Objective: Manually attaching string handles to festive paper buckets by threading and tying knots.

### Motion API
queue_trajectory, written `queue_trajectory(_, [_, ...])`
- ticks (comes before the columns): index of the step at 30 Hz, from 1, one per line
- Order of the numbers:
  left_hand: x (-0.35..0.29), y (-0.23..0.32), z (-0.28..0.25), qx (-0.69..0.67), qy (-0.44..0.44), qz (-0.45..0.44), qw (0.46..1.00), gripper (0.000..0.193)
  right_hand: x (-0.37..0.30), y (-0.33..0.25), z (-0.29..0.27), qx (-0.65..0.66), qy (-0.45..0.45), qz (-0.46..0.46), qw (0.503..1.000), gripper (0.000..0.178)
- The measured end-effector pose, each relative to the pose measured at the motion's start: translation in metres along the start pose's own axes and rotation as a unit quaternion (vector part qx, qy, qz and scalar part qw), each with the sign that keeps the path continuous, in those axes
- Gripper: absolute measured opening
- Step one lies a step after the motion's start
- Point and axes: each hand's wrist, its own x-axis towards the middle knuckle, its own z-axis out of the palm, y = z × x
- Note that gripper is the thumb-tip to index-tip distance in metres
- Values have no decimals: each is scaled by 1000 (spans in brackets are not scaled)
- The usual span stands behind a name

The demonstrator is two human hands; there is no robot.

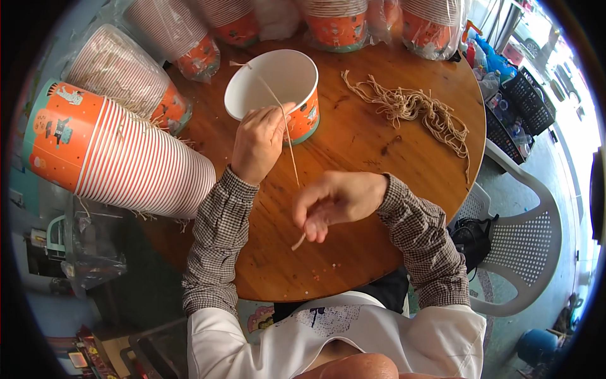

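A paper bucket [305,71], white inside and orange with a teal base outside, stands on the table in front of me. A thin beige string [294,163] crosses its opening and runs down toward me. At the bucket's near rim my left hand [257,140] is closed, pinching the string; whether its hidden fingers also grip the rim I cannot tell. Lower and to the right, my right hand [336,201] has curled fingers, slightly blurred, around the string's lower part. A short end pokes out below them.
A loose bundle of strings [413,107] lies right of the bucket on the round wooden table [353,271]. One long stack of nested buckets [126,155] lies at the left, strings under it. Bagged stacks [334,28] line the far edge. A white chair [524,243] stands right.
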Motion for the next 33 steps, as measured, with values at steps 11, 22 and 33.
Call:
queue_trajectory(11, [-4, -1, 10, 51, 77, 20, 996, 15, 20, 33, -24, -510, 446, -147, 720, 13])
queue_trajectory(22, [-5, 7, 2, 48, 41, -24, 998, 17, 29, 39, -17, -517, 460, -152, 706, 13])
queue_trajectory(33, [-5, 4, 0, 43, 15, -4, 999, 22, 27, 37, -19, -529, 443, -139, 711, 11])
